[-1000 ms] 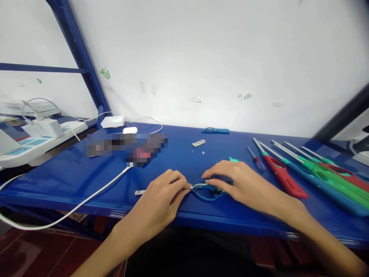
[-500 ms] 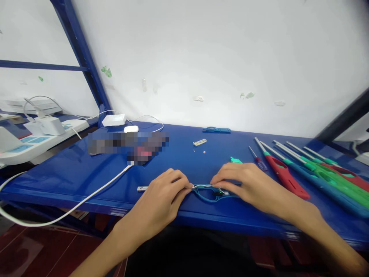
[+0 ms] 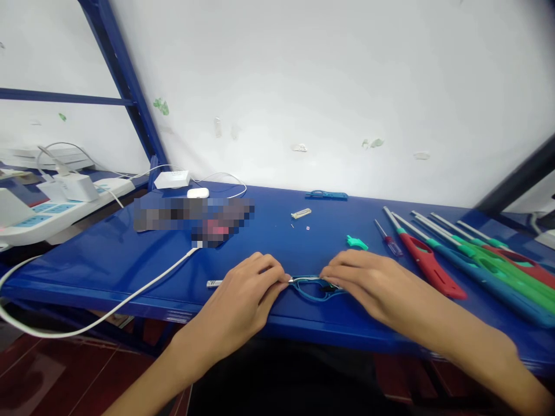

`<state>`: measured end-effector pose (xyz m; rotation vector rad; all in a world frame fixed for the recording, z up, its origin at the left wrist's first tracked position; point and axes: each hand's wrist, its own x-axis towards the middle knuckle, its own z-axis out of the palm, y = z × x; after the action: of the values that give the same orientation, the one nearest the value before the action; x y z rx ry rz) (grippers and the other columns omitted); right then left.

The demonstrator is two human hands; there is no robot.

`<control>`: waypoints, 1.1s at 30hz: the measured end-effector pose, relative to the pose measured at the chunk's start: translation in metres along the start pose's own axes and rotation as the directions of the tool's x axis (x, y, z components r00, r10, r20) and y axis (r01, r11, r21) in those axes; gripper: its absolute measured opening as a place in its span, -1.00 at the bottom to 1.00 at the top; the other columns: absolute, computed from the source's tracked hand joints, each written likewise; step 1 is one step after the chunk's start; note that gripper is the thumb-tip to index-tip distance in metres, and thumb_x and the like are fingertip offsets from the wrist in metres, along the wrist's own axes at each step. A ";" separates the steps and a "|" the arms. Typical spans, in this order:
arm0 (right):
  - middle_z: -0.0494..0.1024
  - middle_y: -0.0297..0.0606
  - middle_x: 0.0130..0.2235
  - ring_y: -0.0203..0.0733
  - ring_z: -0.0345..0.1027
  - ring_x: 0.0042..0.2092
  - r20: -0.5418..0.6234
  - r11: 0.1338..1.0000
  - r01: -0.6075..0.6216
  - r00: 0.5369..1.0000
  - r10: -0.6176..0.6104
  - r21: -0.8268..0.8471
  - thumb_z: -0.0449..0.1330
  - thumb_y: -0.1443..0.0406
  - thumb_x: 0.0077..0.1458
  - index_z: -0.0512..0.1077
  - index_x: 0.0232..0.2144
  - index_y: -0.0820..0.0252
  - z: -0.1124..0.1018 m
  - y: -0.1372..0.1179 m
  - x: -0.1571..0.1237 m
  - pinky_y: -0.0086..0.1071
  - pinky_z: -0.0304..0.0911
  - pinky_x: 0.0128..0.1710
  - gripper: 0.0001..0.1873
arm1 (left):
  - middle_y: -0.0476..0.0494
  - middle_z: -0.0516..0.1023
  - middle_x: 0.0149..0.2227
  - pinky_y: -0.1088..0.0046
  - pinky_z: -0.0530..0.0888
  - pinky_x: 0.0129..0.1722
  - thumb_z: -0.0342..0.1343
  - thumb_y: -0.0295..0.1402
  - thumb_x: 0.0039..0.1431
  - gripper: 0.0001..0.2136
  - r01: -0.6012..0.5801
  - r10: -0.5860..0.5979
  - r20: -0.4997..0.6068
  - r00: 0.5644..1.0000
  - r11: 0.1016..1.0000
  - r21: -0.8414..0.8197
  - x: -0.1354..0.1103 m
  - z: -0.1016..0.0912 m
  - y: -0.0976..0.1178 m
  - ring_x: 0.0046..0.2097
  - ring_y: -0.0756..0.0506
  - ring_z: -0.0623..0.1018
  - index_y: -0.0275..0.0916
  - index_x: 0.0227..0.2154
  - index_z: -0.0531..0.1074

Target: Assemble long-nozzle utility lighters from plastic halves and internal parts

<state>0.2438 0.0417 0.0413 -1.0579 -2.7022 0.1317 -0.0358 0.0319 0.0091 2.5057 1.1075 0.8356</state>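
A blue half-shell of a long-necked lighter (image 3: 312, 298) lies near the table's front edge, its inside showing. Its silvery metal tube (image 3: 214, 283) sticks out to the left from under my left hand (image 3: 254, 289). That hand's fingers are closed on the lighter where tube and shell meet. My right hand (image 3: 368, 280) has its fingertips pressed together on the shell's right part, by a thin white wire (image 3: 309, 278). A small black part (image 3: 328, 288) sits in the shell. My right fingers hide the shell's right end. Behind that hand lies a green trigger-like piece (image 3: 356, 242).
At the right lie a screwdriver (image 3: 389, 238) and several lighters, among them a red one (image 3: 429, 263). Farther back are a blue shell half (image 3: 326, 195) and a cream-coloured part (image 3: 301, 214). A white cable (image 3: 143, 292) crosses the table's left side. A power strip (image 3: 65, 211) stands far left.
My right hand has moved slightly right and lower along the shell, its fingers drawn closer together. The green piece behind it now shows fully. My left hand stays in place.
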 end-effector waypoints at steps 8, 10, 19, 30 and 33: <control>0.63 -0.28 -0.10 -0.08 0.56 -0.12 -0.187 0.973 -0.219 0.956 0.229 0.072 0.15 0.02 0.42 0.55 -0.21 0.02 0.005 -0.008 -0.014 -0.23 0.41 -0.04 -0.71 | -0.10 0.56 -0.09 0.23 0.48 -0.03 -0.03 -0.40 0.55 -0.80 -0.001 0.001 0.007 1.000 1.000 -0.001 0.001 0.000 -0.001 -0.07 -0.14 0.50 -0.19 -0.11 0.51; 0.62 -0.27 -0.12 -0.10 0.56 -0.16 -0.188 0.972 -0.227 0.954 0.235 0.066 0.17 0.00 0.40 0.54 -0.24 0.04 0.010 -0.008 -0.014 -0.24 0.40 -0.07 -0.69 | -0.10 0.55 -0.09 0.24 0.48 -0.04 -0.03 -0.41 0.55 -0.80 0.007 -0.007 0.009 1.000 1.000 0.001 0.000 -0.001 0.000 -0.08 -0.14 0.50 -0.19 -0.11 0.52; 0.63 -0.32 -0.21 -0.13 0.56 -0.24 -0.212 0.959 -0.238 0.940 0.267 0.151 0.17 0.10 0.42 0.52 -0.30 0.03 0.017 -0.012 -0.010 -0.29 0.37 -0.18 -0.74 | -0.11 0.55 -0.08 0.24 0.47 -0.04 -0.04 -0.40 0.56 -0.79 -0.005 0.005 0.008 1.000 1.000 0.014 0.000 0.000 -0.001 -0.09 -0.14 0.50 -0.18 -0.09 0.52; 0.62 -0.32 -0.23 -0.13 0.52 -0.24 -0.194 0.943 -0.280 0.929 0.314 0.181 0.11 0.08 0.45 0.47 -0.29 0.03 0.016 -0.012 -0.007 -0.28 0.35 -0.21 -0.72 | -0.10 0.54 -0.10 0.24 0.47 -0.06 -0.03 -0.42 0.54 -0.81 -0.012 0.012 0.001 1.000 1.000 0.010 0.001 0.000 -0.001 -0.09 -0.14 0.49 -0.20 -0.12 0.51; 0.62 -0.32 -0.23 -0.13 0.54 -0.24 -0.206 0.953 -0.263 0.934 0.291 0.151 0.09 0.10 0.47 0.46 -0.27 0.03 0.019 -0.012 -0.008 -0.28 0.34 -0.23 -0.72 | -0.09 0.54 -0.11 0.24 0.47 -0.06 -0.02 -0.43 0.53 -0.82 -0.010 0.010 0.008 1.000 1.000 0.006 0.001 0.000 -0.001 -0.10 -0.14 0.49 -0.20 -0.12 0.51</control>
<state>0.2366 0.0279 0.0236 -1.3249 -2.3014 0.2078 -0.0361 0.0328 0.0090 2.5192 1.0978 0.8254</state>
